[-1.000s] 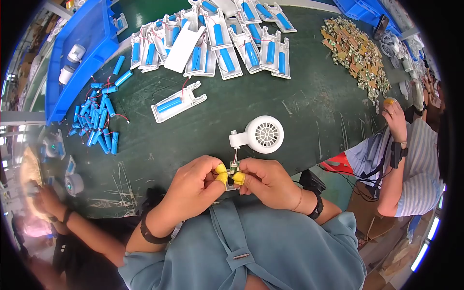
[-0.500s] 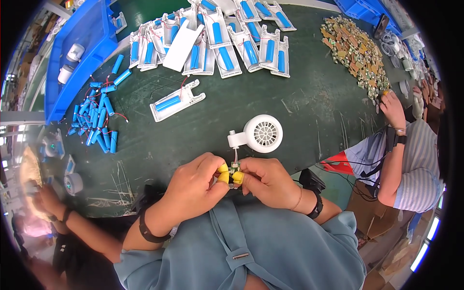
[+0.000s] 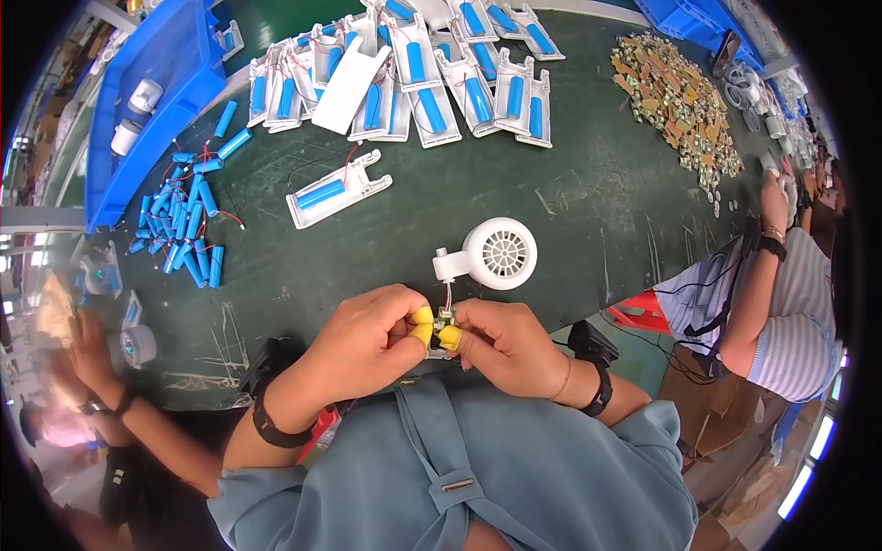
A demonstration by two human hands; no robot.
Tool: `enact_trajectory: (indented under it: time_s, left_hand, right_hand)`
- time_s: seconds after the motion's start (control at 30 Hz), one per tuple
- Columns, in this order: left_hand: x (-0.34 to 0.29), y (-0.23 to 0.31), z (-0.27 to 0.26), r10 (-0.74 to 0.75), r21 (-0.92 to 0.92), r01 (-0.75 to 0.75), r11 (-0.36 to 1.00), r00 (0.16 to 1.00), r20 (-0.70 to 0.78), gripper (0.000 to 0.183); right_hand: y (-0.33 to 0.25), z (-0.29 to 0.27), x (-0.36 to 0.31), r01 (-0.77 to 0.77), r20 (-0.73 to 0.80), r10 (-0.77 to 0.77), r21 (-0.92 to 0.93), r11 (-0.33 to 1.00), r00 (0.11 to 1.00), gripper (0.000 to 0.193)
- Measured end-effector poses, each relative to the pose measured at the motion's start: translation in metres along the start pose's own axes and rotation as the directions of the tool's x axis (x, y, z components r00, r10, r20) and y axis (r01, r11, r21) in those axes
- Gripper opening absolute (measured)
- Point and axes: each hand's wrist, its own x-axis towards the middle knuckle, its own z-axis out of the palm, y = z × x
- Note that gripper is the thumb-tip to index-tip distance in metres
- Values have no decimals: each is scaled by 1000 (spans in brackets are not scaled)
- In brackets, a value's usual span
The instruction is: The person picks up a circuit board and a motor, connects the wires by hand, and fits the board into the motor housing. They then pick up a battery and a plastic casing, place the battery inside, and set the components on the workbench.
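Observation:
Both my hands meet at the near edge of the green table, with yellow covers on some fingertips. My right hand (image 3: 510, 344) pinches a small green circuit board (image 3: 446, 317). The fingers of my left hand (image 3: 375, 332) are pressed together at the board's left side; what lies between them is mostly hidden. Thin wires run from the board up to a white fan head (image 3: 501, 253) with a round grille, lying just beyond my hands. Farther off, to the left, lies a white handle shell (image 3: 338, 190) with a blue battery and a red wire.
Blue batteries (image 3: 184, 213) lie heaped at left beside a blue bin (image 3: 152, 101). Several white shells with batteries (image 3: 418, 73) are piled at the far side. A heap of circuit boards (image 3: 675, 101) lies at far right. Co-workers' arms (image 3: 749, 294) reach in from both sides.
My left hand has shifted slightly at the board; my right hand stays nearly still. The right co-worker's hand has moved away from the board heap, farther right.

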Motion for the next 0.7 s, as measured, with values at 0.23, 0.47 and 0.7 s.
enact_trajectory:
  time_s: [0.23, 0.47, 0.7]
  left_hand:
    - [2, 1, 2, -15, 0, 15, 1000, 999, 30, 19]
    - [3, 3, 4, -15, 28, 14, 1000, 999, 29, 19]
    - [4, 3, 7, 19, 27, -19, 999, 1000, 25, 22]
  right_hand:
    - [12, 5, -3, 120, -40, -133, -235, 965, 990, 13]
    - [15, 10, -2, 198, -98, -238, -309, 930, 966, 14]
    - [15, 12, 0, 222, -123, -280, -354, 909, 952, 11]
